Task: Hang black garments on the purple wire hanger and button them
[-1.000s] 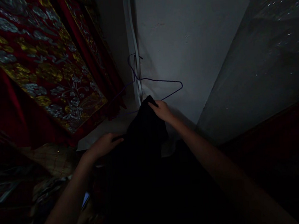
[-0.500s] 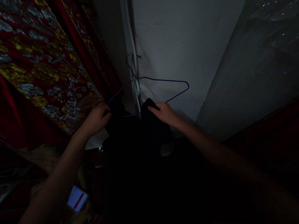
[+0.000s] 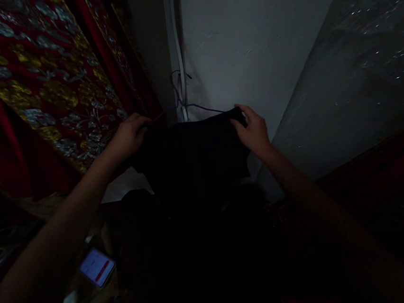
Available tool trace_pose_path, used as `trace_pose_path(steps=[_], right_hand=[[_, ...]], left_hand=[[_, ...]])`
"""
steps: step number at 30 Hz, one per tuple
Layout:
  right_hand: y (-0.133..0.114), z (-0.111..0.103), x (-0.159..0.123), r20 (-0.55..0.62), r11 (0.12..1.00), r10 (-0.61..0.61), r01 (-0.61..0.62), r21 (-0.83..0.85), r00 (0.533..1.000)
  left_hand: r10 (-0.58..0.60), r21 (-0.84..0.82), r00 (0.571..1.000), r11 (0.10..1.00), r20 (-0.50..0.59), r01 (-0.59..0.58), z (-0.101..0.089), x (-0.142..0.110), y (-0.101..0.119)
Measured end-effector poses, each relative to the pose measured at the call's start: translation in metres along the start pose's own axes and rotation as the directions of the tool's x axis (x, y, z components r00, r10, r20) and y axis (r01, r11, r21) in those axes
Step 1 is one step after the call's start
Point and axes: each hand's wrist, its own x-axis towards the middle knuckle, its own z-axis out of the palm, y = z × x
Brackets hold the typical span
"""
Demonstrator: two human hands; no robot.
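A black garment hangs spread across a thin purple wire hanger that is hooked at the white wall corner. My left hand is closed on the garment's left shoulder at the hanger's left end. My right hand is closed on the garment's right shoulder at the hanger's right end. The lower part of the garment is lost in darkness.
Red cloth with gold and silver embroidery hangs at the left. A grey sparkly fabric slopes down at the right. A lit phone screen lies low at the left among dim clutter. A white cable runs down the wall corner.
Both hands rose and moved apart, pulling the black garment up over the hanger's two arms. The hanger's wire, bare before, is now mostly covered.
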Motion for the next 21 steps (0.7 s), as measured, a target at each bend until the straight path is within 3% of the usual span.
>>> trace_pose_path(steps=[1,3,6,9,12,15,19,21], right_hand=[[0.005,-0.005,0.009,0.044,0.999,0.032,-0.031,-0.013,0.999],[0.012,-0.014,0.026,0.248,0.992,0.123,-0.129,0.011,0.961],[0.007,-0.03,0.044,0.521,0.944,0.232,-0.319,0.083,0.822],[-0.004,-0.047,0.053,0.599,0.895,0.316,-0.44,0.069,0.736],[-0.005,-0.058,0.062,0.657,0.873,0.336,-0.485,0.052,0.675],[0.005,-0.058,0.069,0.679,0.884,0.307,-0.464,0.055,0.667],[0.008,-0.039,0.064,0.711,0.901,0.197,-0.411,0.14,0.675],[-0.001,-0.024,0.051,0.584,0.913,0.169,-0.349,0.211,0.794]], left_hand=[[0.013,0.005,1.0,1.0,-0.015,-0.013,0.0,0.0,0.001],[0.003,0.012,0.997,1.0,-0.076,-0.003,0.0,-0.001,0.003],[-0.087,-0.013,0.982,0.996,-0.168,0.086,0.0,-0.005,0.003],[-0.202,-0.107,0.964,0.977,-0.171,0.185,0.0,-0.008,-0.001],[-0.244,-0.147,0.955,0.964,-0.171,0.22,0.0,-0.007,-0.003],[-0.256,-0.087,0.956,0.966,-0.144,0.245,-0.001,-0.003,-0.004],[-0.285,-0.028,0.957,0.958,-0.058,0.284,0.0,0.0,-0.005],[-0.286,-0.05,0.955,0.958,-0.079,0.283,0.007,0.004,-0.004]])
